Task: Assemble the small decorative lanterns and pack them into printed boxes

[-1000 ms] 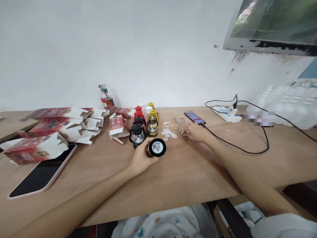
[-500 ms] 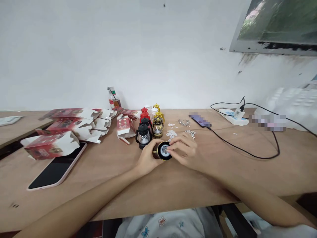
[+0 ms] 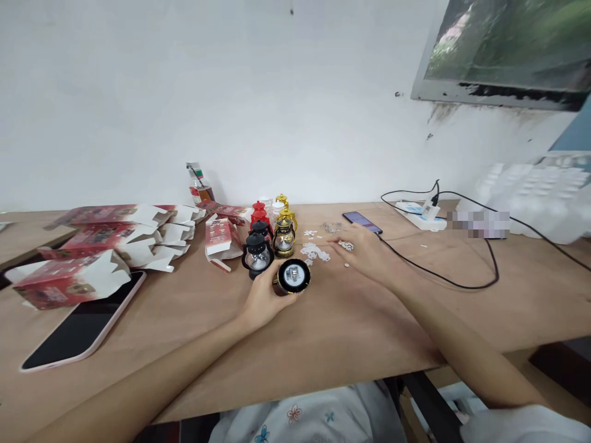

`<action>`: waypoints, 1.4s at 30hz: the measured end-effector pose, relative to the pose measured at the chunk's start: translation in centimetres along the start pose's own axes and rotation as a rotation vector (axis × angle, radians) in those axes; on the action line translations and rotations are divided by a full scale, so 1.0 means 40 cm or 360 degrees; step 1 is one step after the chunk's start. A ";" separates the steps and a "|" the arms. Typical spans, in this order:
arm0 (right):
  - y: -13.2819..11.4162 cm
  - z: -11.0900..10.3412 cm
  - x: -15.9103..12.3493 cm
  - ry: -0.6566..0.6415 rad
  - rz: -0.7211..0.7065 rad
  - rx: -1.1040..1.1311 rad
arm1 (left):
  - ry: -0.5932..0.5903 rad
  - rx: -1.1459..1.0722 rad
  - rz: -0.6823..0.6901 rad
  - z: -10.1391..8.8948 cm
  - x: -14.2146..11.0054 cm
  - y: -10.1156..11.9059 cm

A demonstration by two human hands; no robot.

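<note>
My left hand (image 3: 261, 297) is wrapped round a small gold toy lantern (image 3: 292, 276) lying on its side on the wooden table (image 3: 351, 320), its round black base facing me. My right hand (image 3: 364, 252) rests palm down further back, fingers stretched out over small round batteries (image 3: 346, 246) and beside a scatter of white paper bits (image 3: 314, 251). Just behind the held lantern stand a black lantern (image 3: 257, 254), a gold lantern (image 3: 283, 235) and a red lantern (image 3: 259, 213).
Opened red-and-white cartons (image 3: 106, 237) pile up at the left, with a pink-cased phone (image 3: 83, 323) lying face up near them. A second phone (image 3: 362, 222) is cabled to a white power strip (image 3: 420, 215) at the back right. A small bottle (image 3: 198, 187) stands by the wall.
My right hand has left the lantern's base and moved back and right to the small batteries. My left hand keeps its hold on the lantern.
</note>
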State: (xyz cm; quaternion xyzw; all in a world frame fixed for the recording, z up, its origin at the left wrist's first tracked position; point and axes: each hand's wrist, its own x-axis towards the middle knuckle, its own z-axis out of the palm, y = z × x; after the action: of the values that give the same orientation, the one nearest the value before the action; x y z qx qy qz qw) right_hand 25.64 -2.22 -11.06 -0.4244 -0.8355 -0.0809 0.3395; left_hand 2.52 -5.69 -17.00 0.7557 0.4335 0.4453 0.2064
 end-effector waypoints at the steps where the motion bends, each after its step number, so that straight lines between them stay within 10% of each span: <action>1: 0.024 -0.007 0.006 -0.0237 0.0101 -0.0073 | 0.0007 0.0006 0.0008 0.001 0.000 0.000; 5: 0.082 -0.004 0.009 -0.0887 0.0153 -0.0356 | 0.0026 0.0019 0.0028 0.001 -0.001 -0.003; 13: 0.077 0.038 0.004 -0.1170 0.0083 -0.0409 | -0.0016 -0.0049 0.0025 -0.001 -0.002 -0.002; 19: 0.069 0.044 0.011 -0.0874 0.0106 0.0206 | -0.0042 -0.0091 -0.0004 -0.001 -0.002 0.002; 27: -0.063 0.068 -0.028 0.0354 -0.0048 0.0999 | -0.0035 -0.0063 0.0014 -0.004 0.000 0.008; 33: -0.126 0.058 -0.041 0.0537 -0.0648 0.0716 | -0.0028 0.0008 0.0011 -0.005 -0.001 0.004; 42: -0.124 0.054 -0.036 0.0372 -0.0718 0.0487 | -0.0038 0.0219 0.0061 -0.007 -0.006 0.009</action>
State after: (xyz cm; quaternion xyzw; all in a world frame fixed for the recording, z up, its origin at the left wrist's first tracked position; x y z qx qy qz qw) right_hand 21.39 -5.36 -12.85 -0.1598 -0.8664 -0.0758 0.4669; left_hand 2.41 -6.11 -16.70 0.7815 0.4462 0.4093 0.1507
